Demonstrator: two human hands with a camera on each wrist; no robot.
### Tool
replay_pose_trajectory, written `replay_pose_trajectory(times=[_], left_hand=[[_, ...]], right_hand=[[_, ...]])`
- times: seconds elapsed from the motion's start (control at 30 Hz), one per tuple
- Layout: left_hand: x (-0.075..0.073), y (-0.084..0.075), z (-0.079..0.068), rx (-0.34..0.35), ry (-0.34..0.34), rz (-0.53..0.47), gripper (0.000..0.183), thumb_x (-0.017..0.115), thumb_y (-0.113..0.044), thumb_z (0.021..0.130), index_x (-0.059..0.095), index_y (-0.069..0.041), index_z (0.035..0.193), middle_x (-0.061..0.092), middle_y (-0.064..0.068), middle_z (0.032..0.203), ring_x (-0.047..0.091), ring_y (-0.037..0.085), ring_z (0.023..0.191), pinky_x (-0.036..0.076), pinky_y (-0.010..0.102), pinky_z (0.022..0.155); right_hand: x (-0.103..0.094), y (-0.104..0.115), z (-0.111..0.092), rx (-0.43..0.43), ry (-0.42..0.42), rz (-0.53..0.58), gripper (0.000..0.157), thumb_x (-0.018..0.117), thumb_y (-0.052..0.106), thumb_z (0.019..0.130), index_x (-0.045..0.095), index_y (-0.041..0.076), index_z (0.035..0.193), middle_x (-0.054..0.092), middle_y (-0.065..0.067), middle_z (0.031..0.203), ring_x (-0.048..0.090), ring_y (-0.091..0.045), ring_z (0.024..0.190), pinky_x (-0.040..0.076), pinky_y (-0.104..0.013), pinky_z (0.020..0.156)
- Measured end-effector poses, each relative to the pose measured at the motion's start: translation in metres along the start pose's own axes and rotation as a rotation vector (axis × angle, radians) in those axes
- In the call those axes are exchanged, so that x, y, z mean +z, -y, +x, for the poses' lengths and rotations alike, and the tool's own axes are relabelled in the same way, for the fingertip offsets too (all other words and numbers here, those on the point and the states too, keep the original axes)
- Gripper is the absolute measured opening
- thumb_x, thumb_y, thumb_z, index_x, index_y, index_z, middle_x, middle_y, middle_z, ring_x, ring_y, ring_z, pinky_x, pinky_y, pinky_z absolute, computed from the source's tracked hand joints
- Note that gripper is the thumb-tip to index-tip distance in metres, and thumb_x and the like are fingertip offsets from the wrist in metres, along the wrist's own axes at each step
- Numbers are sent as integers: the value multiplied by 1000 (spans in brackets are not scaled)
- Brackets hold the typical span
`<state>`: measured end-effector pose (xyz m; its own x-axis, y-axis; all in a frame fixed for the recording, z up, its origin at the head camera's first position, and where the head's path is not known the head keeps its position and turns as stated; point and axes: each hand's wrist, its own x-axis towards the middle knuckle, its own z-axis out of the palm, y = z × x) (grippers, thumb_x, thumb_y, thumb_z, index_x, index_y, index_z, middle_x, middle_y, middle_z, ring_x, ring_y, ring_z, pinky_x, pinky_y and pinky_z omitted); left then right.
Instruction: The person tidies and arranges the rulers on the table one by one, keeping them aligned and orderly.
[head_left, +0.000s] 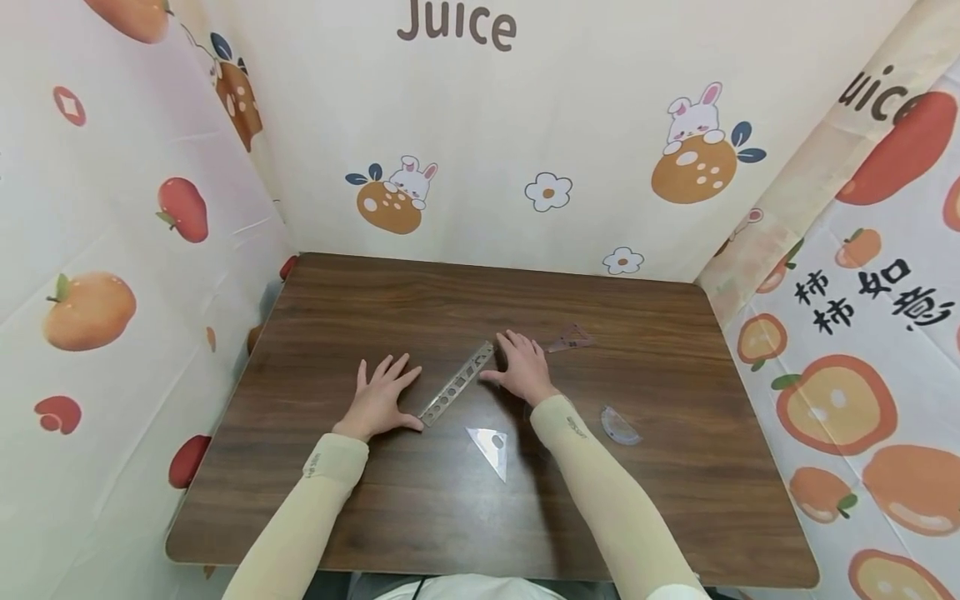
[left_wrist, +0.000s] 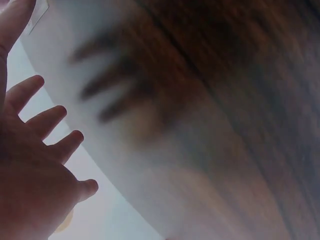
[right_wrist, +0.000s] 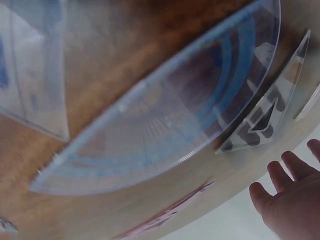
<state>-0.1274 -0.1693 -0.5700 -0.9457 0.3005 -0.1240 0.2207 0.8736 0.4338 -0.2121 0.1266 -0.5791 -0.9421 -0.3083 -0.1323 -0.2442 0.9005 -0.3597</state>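
Note:
A clear ruler with cut-out shapes [head_left: 456, 386] lies slanted on the wooden table between the two hands. My left hand [head_left: 378, 398] has its fingers spread, thumb tip right at the ruler's near end. At the far end is my right hand [head_left: 523, 367], fingers extended and thumb pointing toward the ruler's edge. In the left wrist view, the left hand [left_wrist: 40, 170] shows spread fingers. The right wrist view shows the right hand [right_wrist: 295, 195] beyond a small dark-patterned set square [right_wrist: 280, 100], which the right forearm mostly hides in the head view.
A clear set square [head_left: 491, 454] lies nearer the body. To the right of the right forearm is a clear protractor [head_left: 620, 426], with blue bands in the right wrist view. A pinkish set square [head_left: 572, 338] lies beyond the right hand. Patterned cloth walls [head_left: 480, 125] surround the table [head_left: 337, 292].

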Motion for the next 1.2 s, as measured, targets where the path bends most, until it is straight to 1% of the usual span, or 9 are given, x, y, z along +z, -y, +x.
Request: replay_pose_trajectory(times=[0.17, 0.3, 0.4, 0.5, 0.63, 0.77, 0.97, 1.1, 1.2], left_hand=[[9, -2, 3, 1, 9, 9, 104, 92, -52, 66, 49, -17, 155, 31, 16, 169, 24, 46, 156, 3, 76, 120], [14, -4, 4, 7, 13, -4, 101, 92, -52, 68, 51, -17, 153, 31, 16, 169, 24, 46, 156, 4, 77, 119], [15, -7, 3, 0, 26, -33, 99, 91, -51, 69, 51, -17, 153, 28, 15, 170, 22, 46, 157, 3, 77, 119], [16, -7, 3, -11, 40, -53, 97, 91, -51, 70, 53, -18, 152, 26, 14, 171, 18, 45, 158, 2, 76, 120], [18, -5, 4, -16, 52, -77, 93, 91, -51, 71, 55, -21, 151, 23, 13, 172, 14, 45, 159, 0, 76, 120], [19, -3, 3, -16, 60, -111, 87, 91, -48, 71, 58, -23, 148, 21, 12, 173, 11, 45, 159, -1, 75, 120], [19, -4, 2, -8, 66, -202, 78, 92, -40, 74, 63, -21, 144, 20, 14, 173, 6, 48, 159, -2, 75, 119], [20, -4, 3, -12, 71, -258, 71, 90, -34, 76, 65, -20, 142, 18, 14, 173, 3, 47, 159, -4, 74, 120], [21, -4, 3, -18, 67, -290, 65, 90, -30, 78, 68, -19, 138, 19, 14, 173, 2, 46, 160, -5, 73, 120]], right_hand=[[-2, 1, 8, -52, 28, -11, 91, 80, 51, 85, 40, 18, 159, 35, -14, 167, 32, -36, 155, 20, -56, 128], [-2, -1, 14, -87, 90, -29, 86, 79, 47, 87, 40, 22, 160, 33, -14, 168, 29, -36, 156, 18, -54, 129], [-1, -4, 18, -110, 131, -32, 83, 77, 45, 90, 39, 23, 160, 29, -14, 170, 27, -36, 158, 16, -53, 129], [0, -6, 20, -132, 147, -25, 80, 75, 45, 91, 40, 24, 160, 28, -14, 170, 25, -37, 158, 16, -54, 129], [0, -7, 23, -144, 163, -4, 75, 75, 44, 91, 45, 25, 157, 27, -15, 170, 25, -38, 157, 16, -56, 129], [3, -8, 25, -137, 152, 30, 65, 74, 41, 93, 52, 25, 152, 31, -14, 168, 27, -38, 156, 17, -56, 128], [6, -11, 24, -163, 88, 58, 45, 72, 38, 95, 63, 23, 136, 40, -15, 160, 34, -41, 150, 19, -58, 127], [6, -12, 24, -180, 79, 54, 37, 72, 37, 95, 64, 22, 127, 39, -14, 159, 34, -40, 149, 18, -58, 127], [6, -12, 23, -194, 89, 37, 34, 72, 38, 95, 63, 22, 123, 38, -14, 160, 33, -39, 149, 16, -58, 127]])
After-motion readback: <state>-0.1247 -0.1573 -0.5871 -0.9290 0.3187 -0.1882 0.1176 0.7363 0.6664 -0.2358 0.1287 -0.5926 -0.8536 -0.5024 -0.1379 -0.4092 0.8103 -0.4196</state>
